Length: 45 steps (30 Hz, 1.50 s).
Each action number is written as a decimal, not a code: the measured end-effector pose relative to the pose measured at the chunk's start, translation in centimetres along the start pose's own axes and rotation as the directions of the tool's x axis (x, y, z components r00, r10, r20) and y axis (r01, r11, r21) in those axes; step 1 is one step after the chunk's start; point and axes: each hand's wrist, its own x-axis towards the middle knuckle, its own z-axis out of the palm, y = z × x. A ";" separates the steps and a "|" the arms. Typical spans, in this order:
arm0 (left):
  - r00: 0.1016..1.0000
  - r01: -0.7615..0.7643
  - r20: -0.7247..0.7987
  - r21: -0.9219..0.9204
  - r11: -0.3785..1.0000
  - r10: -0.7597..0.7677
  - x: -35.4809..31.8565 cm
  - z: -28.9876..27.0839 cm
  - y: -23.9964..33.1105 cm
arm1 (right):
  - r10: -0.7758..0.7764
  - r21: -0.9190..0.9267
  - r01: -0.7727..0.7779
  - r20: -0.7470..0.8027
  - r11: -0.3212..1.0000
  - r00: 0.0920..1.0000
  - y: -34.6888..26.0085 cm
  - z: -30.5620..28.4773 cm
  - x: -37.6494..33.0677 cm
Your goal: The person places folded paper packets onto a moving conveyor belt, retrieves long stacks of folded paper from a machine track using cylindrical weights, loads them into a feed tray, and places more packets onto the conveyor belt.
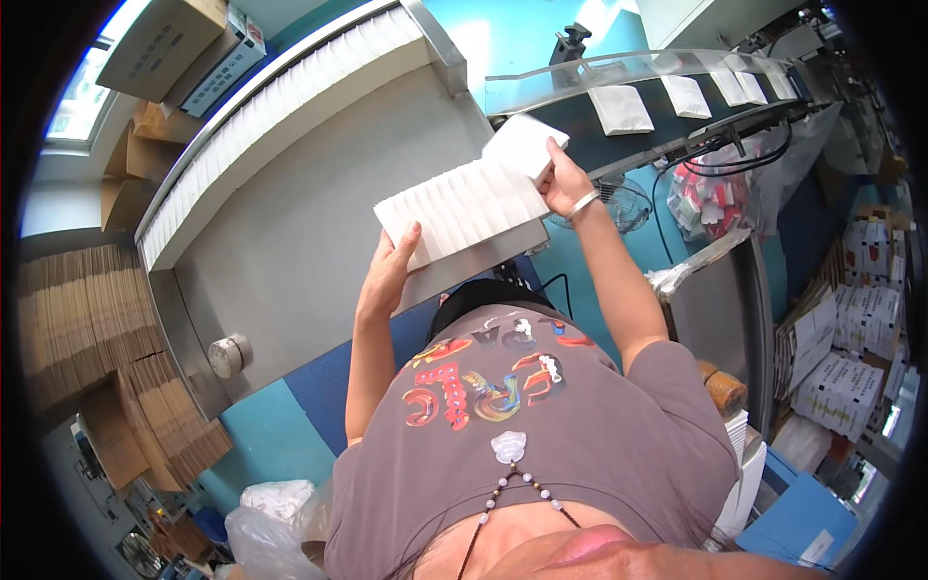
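Observation:
A row of white tissue packs (462, 215), standing on edge and pressed side by side, lies along the near edge of the steel table (319, 184). At the left end of this row, my left hand (385, 274) is closed against the packs, thumb on the near side. My right hand (565, 186) grips the right end, where a white pack (522, 145) sits turned at an angle to the others. Some of the fingers of both hands are hidden behind the packs.
A long curved row of white packs (290, 97) lines the table's far edge. To the right, a dark conveyor belt (643, 145) with a clear guard carries several flat packs. A fan (623, 205) and a plastic bag (715, 198) stand below it. Flattened cartons (92, 309) are stacked at left.

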 end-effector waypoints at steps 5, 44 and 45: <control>1.000 -0.004 0.005 0.029 1.000 0.004 0.2 0.0 0.1 | -0.037 -0.474 0.132 0.205 0.871 0.978 1.6 2.4 -2.9; 1.000 -0.019 0.015 0.067 0.998 0.018 -1.0 -0.3 0.5 | -0.015 -0.733 0.139 0.174 0.666 0.985 3.6 4.0 -3.7; 1.000 -0.017 0.012 0.060 0.998 0.016 -1.0 -0.1 0.5 | -0.052 -0.768 0.190 0.201 0.611 0.978 3.6 4.0 -3.8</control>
